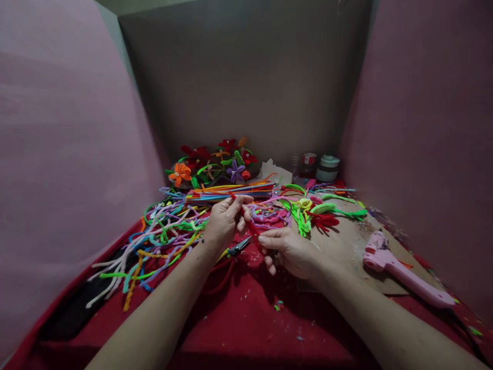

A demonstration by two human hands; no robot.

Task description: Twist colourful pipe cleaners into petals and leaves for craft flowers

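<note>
A red pipe cleaner (253, 228) stretches between my two hands above the red cloth. My left hand (226, 218) pinches its upper end between thumb and forefinger. Lower and to the right, my right hand (287, 248) grips the other part with fingers curled. Under and between the hands lies a pair of scissors (239, 246), its blades pointing right. Beyond my left hand sits a bundle of straight coloured pipe cleaners (231, 192). Green leaf shapes and a red flower piece (324, 221) rest just past my right hand.
Tangled, bent pipe cleaners (154, 252) cover the left side. Finished flowers (215, 164) stand at the back. On the right, a pink glue gun (404, 275) lies on a cardboard sheet (348, 252). A lidded jar (327, 168) stands at the back right. Panels enclose both sides.
</note>
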